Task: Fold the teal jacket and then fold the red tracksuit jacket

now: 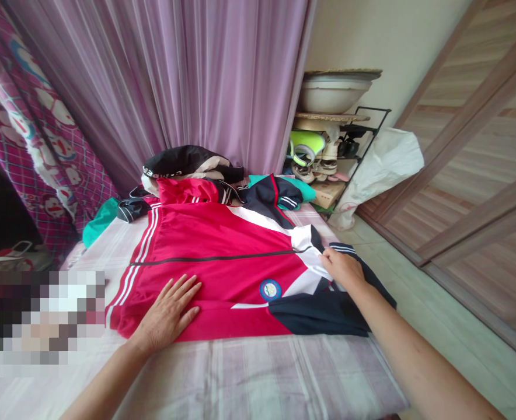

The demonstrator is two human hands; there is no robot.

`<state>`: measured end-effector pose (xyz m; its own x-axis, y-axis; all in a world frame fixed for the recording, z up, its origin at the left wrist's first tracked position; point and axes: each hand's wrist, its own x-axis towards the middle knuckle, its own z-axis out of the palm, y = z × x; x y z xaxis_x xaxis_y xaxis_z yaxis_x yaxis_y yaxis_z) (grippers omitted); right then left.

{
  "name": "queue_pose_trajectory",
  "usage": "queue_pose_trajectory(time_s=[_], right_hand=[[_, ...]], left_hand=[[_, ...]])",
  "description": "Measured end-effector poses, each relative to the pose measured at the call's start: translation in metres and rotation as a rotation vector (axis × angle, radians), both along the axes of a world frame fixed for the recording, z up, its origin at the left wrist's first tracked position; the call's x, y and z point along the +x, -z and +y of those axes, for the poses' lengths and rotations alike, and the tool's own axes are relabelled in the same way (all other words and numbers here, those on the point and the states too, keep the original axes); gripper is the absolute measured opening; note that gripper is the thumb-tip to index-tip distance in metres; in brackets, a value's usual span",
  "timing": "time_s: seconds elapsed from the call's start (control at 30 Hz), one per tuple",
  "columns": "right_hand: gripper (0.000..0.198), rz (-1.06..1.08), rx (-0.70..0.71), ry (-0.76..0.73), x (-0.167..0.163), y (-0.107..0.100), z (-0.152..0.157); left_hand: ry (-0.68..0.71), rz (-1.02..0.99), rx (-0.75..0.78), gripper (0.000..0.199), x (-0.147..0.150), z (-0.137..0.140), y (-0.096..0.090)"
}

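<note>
A red, white and navy zip-up jacket (223, 236) lies front side up across the bed, its hem with white stripes to the left and its collar to the right. The dark zipper runs along its middle, and a round blue badge (270, 290) sits on the chest. My left hand (170, 309) rests flat on the lower red part, fingers stretched out. At the collar, my right hand (340, 267) has its fingers closed on the white edge of the jacket. The near navy sleeve is partly behind my right forearm.
Behind the jacket lie a black and white garment (192, 163) and other clothes by the purple curtain (223, 76). A rack (374, 137) with shoes and a basin (334, 93) stands at the back right. A wooden wardrobe (481, 175) lines the right side. The bed sheet (240, 379) is striped.
</note>
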<state>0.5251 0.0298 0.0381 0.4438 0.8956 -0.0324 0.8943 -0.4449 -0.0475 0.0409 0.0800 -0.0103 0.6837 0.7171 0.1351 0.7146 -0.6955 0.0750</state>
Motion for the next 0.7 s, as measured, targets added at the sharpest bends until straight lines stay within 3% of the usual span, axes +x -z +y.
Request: queue_pose_trajectory(time_s=[0.13,0.23,0.37,0.53,0.7], right_hand=[[0.033,-0.099,-0.151,-0.001,-0.009,-0.016,0.005],[0.032,-0.178,-0.048,-0.050,-0.022,-0.034,0.019],[0.034,-0.123,0.056,-0.150,-0.037,-0.047,0.059],[0.038,-0.003,0.036,-0.104,-0.049,-0.032,0.125],[0.051,0.021,-0.014,-0.087,-0.058,-0.010,0.166]], left_hand=[[0.007,-0.007,-0.110,0.055,0.003,0.000,-0.019],[-0.026,-0.062,-0.206,0.053,0.001,0.014,-0.038],[-0.279,-0.120,-0.161,0.053,-0.017,0.058,-0.061],[-0.695,-0.066,-0.041,0.054,-0.050,0.120,-0.075],[-0.861,-0.102,-0.077,0.064,-0.058,0.157,-0.063]])
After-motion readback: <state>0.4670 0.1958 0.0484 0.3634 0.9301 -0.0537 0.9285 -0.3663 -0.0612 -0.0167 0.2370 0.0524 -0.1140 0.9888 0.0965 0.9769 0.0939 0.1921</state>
